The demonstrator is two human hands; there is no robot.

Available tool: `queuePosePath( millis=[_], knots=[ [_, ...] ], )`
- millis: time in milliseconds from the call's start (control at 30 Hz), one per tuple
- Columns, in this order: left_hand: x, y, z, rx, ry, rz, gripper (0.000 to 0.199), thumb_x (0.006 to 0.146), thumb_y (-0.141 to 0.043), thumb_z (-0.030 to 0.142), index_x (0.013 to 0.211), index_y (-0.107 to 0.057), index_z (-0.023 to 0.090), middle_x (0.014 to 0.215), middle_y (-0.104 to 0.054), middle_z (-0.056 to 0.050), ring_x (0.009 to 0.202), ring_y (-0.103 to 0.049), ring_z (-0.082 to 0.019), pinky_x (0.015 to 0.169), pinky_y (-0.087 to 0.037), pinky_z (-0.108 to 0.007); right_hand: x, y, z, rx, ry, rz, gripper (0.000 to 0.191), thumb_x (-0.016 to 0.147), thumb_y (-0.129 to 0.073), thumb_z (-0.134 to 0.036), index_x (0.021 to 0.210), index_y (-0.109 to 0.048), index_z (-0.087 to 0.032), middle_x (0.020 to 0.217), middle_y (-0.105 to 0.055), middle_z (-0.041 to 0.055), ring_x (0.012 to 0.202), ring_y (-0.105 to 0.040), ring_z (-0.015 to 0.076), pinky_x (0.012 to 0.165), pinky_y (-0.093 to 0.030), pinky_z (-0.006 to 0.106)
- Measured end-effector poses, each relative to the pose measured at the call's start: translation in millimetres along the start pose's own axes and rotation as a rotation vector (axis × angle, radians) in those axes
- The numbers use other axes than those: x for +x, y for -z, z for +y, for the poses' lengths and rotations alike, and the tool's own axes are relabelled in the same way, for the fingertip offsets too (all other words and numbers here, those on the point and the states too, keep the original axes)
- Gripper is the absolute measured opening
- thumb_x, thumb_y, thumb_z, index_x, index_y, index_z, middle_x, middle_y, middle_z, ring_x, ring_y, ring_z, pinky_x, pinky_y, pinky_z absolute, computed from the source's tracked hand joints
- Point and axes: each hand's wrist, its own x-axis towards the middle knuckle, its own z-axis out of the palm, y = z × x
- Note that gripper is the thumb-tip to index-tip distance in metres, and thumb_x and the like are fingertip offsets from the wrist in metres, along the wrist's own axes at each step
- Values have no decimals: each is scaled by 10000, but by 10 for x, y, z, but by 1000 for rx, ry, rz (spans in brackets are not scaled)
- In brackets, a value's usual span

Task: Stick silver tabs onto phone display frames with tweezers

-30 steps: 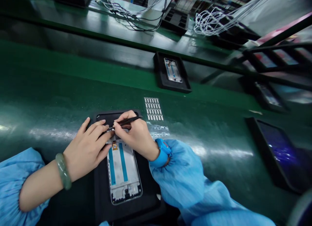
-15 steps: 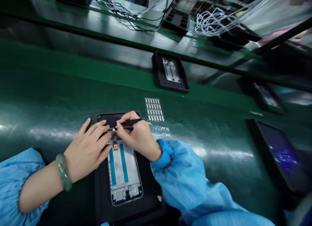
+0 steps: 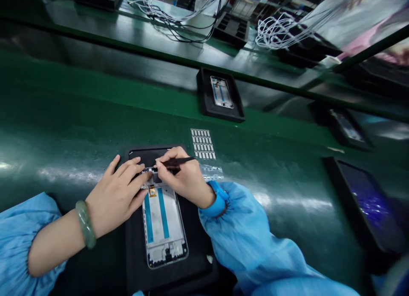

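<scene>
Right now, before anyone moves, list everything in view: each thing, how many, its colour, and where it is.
phone frame: one, silver with white and blue backing, on the nearest tray
black trays: at least four, black, along the near bench
near bench: one, green, under the trays
label sheet: one, white, right of the nearest tray
cable bundles: two, white and black, far side
tweezers: one pair, black, in the right hand
bangle: one, pale green, left wrist
wrist strap: one, blue, right wrist
sleeves: two, blue, both arms
left hand: one, on the frame's far end
right hand: one, over the frame's far end
</scene>
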Motion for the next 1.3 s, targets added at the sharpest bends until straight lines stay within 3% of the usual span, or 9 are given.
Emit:
queuePosePath(
  millis=[500, 767, 967, 1133, 1300],
  knots=[
    [7, 23, 13, -5, 6, -31, 313, 906, -401, 271, 1182, -514, 173, 1185, -558, -93, 1251, -396, -274, 1039, -290, -567, -69, -66, 20, -181, 237, -7, 123, 805, -548, -133, 855, -479, -221, 787, -618, 16, 754, -606, 136, 664, -516, 249],
    [9, 16, 15, -7, 9, -31, 304, 905, -403, 255, 1172, -522, 173, 1192, -562, -91, 1252, -396, -274, 1043, -280, -568, -24, -75, -58, -206, 86, -40, 80, 806, -528, -129, 819, -498, -202, 790, -596, 8, 723, -599, 120, 648, -503, 231],
    [10, 27, 5, -18, 8, -25, 347, 907, -408, 360, 1194, -511, 194, 1202, -561, -90, 1247, -402, -280, 1044, -257, -583, 17, -64, -39, -63, -110, -86, 61, 829, -529, -191, 825, -471, -209, 744, -569, -20, 672, -617, 104, 628, -516, 219],
    [12, 23, -3, -26, 12, -35, 366, 882, -451, 381, 1194, -511, 200, 1211, -555, -96, 1250, -398, -283, 1040, -256, -585, -1, -77, -26, -18, -132, -46, 65, 810, -545, -197, 803, -481, -207, 735, -563, -20, 669, -618, 106, 628, -526, 222],
    [3, 3, -8, -21, 10, -18, 369, 878, -458, 380, 1197, -507, 201, 1221, -550, -108, 1253, -398, -286, 1034, -264, -591, 2, -41, 34, 162, -215, -31, 97, 800, -564, -227, 790, -471, -204, 696, -565, -27, 583, -606, 94, 526, -508, 200]
  ],
)
